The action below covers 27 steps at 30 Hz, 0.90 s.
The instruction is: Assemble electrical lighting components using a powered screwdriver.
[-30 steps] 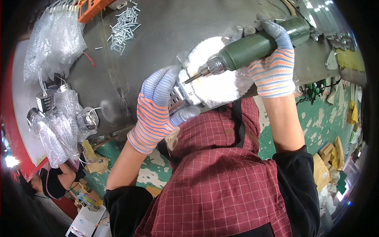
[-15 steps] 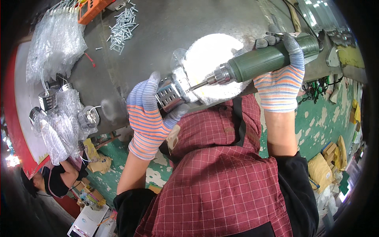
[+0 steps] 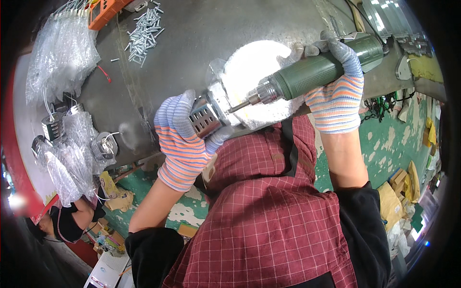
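Note:
In striped gloves, both my hands work over the near edge of a dark table point(image 3: 177, 53). My left hand point(image 3: 180, 137) is wrapped round a slotted silver metal housing point(image 3: 203, 118) lying on its side. My right hand point(image 3: 338, 91) grips a green electric screwdriver point(image 3: 312, 74) with a chrome chuck. Its bit point(image 3: 240, 106) points left at the housing's right end, where glare hides whether it touches a screw. Behind the bit is a brightly lit, white round patch point(image 3: 261, 62) whose nature I cannot make out.
Loose screws point(image 3: 144, 36) lie in a pile at the far left. Bubble-wrapped parts point(image 3: 65, 62) hang over the left side, with more slotted housings point(image 3: 54, 127) below them. An orange tool point(image 3: 103, 12) sits at the back. Another person point(image 3: 72, 218) is at lower left.
My right hand and the screwdriver have moved slightly left. My left hand keeps its hold on the housing, and its forearm has swung a little outward.

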Available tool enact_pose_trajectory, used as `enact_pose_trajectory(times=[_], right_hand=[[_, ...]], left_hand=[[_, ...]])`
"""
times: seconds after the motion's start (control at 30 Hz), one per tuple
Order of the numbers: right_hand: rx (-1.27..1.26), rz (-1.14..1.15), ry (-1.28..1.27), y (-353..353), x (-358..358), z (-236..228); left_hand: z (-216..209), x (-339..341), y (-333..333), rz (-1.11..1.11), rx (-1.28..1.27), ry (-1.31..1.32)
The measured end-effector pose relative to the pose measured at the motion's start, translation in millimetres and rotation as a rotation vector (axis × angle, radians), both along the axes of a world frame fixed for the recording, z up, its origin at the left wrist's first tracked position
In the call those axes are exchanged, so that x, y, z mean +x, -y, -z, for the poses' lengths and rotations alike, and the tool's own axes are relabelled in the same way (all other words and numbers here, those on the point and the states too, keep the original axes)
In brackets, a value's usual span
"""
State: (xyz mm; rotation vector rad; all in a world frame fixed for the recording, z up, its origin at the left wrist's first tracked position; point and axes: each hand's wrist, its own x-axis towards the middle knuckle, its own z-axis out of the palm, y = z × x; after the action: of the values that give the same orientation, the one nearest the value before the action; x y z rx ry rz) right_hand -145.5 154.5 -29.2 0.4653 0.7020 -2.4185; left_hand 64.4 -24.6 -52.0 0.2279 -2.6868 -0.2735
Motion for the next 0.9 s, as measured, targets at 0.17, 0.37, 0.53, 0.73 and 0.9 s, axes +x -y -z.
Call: enact_pose_trajectory(times=[0.17, 0.37, 0.53, 0.73, 0.9], right_hand=[[0.040, 0.005, 0.037, 6.2, 6.7, -12.9], [0.039, -0.067, -0.021, 5.2, -0.1, -14.2], [0.138, 0.074, -0.060, -3.4, -7.4, -51.0], [-0.375, -0.185, -0.329, -72.9, -23.5, -90.4], [-0.177, -0.215, -0.394, -56.7, -2.8, -69.5]], left_hand=[[2.2, 2.3, 0.7, -0.002, 0.000, -0.004], [0.7, -1.8, 2.6, 0.012, 0.033, -0.017], [-15.8, -3.9, 4.4, 0.001, 0.255, 0.036], [-54.3, -10.5, 22.7, -0.196, 1.879, 0.331], [-57.8, -21.3, 17.8, -0.237, 2.165, 0.578]])
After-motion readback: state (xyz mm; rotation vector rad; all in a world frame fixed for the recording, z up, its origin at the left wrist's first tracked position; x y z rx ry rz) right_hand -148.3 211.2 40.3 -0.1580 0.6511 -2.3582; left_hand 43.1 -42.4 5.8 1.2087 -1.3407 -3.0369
